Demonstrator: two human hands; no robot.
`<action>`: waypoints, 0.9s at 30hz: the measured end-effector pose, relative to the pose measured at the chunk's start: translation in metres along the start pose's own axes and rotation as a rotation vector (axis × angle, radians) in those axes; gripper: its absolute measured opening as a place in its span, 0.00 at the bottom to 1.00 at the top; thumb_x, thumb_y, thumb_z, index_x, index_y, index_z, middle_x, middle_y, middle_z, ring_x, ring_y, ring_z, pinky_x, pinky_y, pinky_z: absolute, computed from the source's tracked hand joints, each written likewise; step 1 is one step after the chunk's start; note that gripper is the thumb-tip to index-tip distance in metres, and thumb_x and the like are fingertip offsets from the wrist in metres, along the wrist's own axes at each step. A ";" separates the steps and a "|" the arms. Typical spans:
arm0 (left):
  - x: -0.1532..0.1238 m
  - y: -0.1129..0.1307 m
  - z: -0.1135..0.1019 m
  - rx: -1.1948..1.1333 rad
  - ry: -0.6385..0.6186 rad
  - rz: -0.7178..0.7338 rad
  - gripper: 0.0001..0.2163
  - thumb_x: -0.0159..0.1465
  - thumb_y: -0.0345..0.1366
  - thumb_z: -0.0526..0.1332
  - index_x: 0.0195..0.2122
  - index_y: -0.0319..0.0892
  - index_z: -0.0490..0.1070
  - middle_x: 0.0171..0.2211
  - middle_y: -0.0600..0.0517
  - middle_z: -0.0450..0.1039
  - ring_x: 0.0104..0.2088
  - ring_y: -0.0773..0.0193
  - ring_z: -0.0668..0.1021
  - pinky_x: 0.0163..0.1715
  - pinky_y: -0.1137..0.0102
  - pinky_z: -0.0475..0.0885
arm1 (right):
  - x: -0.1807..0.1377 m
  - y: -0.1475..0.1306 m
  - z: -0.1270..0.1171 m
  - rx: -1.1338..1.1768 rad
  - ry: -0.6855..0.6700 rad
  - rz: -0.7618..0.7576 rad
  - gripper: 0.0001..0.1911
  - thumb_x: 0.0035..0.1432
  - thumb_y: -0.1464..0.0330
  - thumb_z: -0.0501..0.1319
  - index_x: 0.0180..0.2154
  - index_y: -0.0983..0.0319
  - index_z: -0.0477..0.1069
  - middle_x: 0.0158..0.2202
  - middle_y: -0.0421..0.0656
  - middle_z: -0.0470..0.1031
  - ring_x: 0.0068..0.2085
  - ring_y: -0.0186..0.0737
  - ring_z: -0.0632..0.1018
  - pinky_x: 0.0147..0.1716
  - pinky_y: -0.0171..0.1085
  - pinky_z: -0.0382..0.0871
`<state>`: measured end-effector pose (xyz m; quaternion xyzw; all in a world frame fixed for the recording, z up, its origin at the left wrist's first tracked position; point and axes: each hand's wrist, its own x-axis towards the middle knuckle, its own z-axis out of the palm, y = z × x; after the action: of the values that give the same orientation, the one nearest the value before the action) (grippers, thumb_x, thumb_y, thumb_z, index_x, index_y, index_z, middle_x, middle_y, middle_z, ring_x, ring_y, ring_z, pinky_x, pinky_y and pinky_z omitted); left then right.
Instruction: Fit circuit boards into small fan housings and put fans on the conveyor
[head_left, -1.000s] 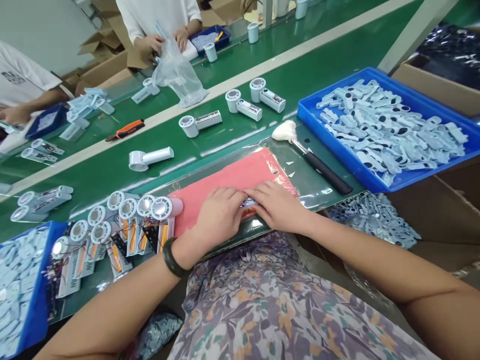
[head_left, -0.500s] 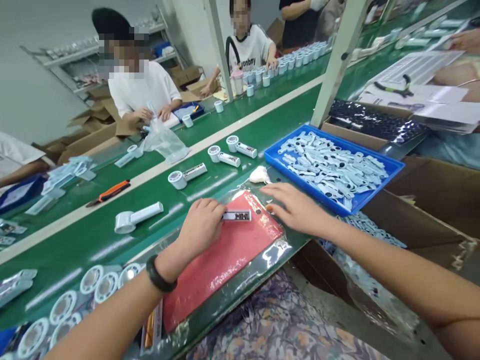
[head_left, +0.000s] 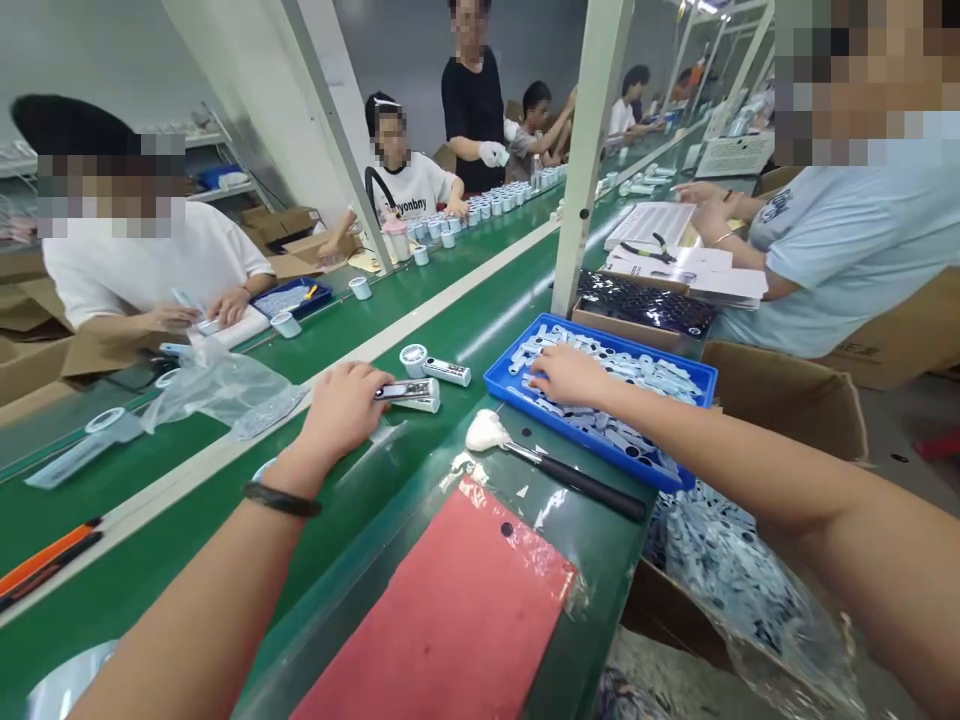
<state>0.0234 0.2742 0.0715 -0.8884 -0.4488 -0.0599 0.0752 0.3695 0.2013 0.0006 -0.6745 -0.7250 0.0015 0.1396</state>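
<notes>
My left hand grips a white fan handle with a dark label on the green belt. Just beyond it lies a white handheld fan. My right hand reaches into a blue plastic tray and touches the pale blue plastic parts heaped there. Whether those fingers hold a part is hidden. Nearer me lie a red mat on a clear plastic sheet and a black-handled brush with a white tip, both untouched.
A cream strip divides the green belts, with co-workers and rows of small cups beyond. A white upright post stands behind the tray. Right of it sit a box of dark parts and a co-worker handling papers. A bag of parts lies lower right.
The view has swung up and away from the mat. My left hand has carried the fan handle off the mat onto the belt. My right hand has moved from the mat into the blue tray.
</notes>
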 end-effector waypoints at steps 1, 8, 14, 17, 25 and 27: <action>0.015 0.004 -0.001 0.013 0.075 0.037 0.15 0.62 0.33 0.61 0.49 0.49 0.79 0.53 0.42 0.78 0.62 0.40 0.71 0.60 0.44 0.67 | 0.002 -0.003 0.002 0.001 -0.010 0.000 0.08 0.62 0.64 0.65 0.38 0.60 0.81 0.40 0.52 0.80 0.46 0.54 0.79 0.47 0.49 0.74; 0.125 0.067 0.030 -0.017 0.190 0.103 0.15 0.66 0.26 0.56 0.42 0.48 0.83 0.58 0.39 0.72 0.69 0.39 0.62 0.64 0.36 0.58 | -0.002 -0.010 -0.006 0.079 -0.043 0.085 0.04 0.62 0.68 0.65 0.36 0.59 0.79 0.40 0.48 0.83 0.40 0.48 0.82 0.37 0.42 0.74; 0.154 0.080 0.065 -0.130 0.086 0.077 0.21 0.64 0.22 0.55 0.51 0.46 0.80 0.58 0.37 0.74 0.61 0.44 0.74 0.56 0.49 0.72 | -0.026 -0.025 -0.024 0.307 -0.001 0.129 0.14 0.67 0.66 0.61 0.52 0.59 0.72 0.38 0.43 0.81 0.37 0.40 0.81 0.37 0.38 0.74; 0.121 0.054 0.058 -0.147 0.086 0.047 0.25 0.66 0.26 0.55 0.63 0.45 0.70 0.65 0.40 0.68 0.66 0.49 0.69 0.64 0.54 0.67 | -0.055 -0.049 -0.022 0.677 -0.045 0.031 0.17 0.67 0.65 0.60 0.56 0.58 0.70 0.36 0.40 0.78 0.34 0.37 0.80 0.35 0.36 0.74; -0.062 -0.052 0.030 0.013 -0.170 -0.427 0.26 0.65 0.49 0.59 0.56 0.35 0.72 0.55 0.34 0.73 0.58 0.38 0.74 0.58 0.52 0.71 | -0.132 -0.112 0.008 1.018 -0.358 -0.046 0.14 0.68 0.67 0.57 0.51 0.58 0.76 0.36 0.41 0.79 0.33 0.37 0.78 0.33 0.36 0.71; -0.083 -0.053 0.029 0.019 -0.244 -0.486 0.21 0.64 0.44 0.61 0.55 0.39 0.74 0.52 0.37 0.75 0.55 0.42 0.76 0.53 0.56 0.74 | -0.142 -0.123 0.015 0.804 -0.348 -0.201 0.16 0.67 0.71 0.56 0.50 0.56 0.79 0.39 0.43 0.79 0.36 0.38 0.78 0.35 0.37 0.71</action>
<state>-0.0677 0.2452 0.0330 -0.7547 -0.6550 0.0355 0.0121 0.2539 0.0544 -0.0187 -0.4825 -0.7414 0.3830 0.2662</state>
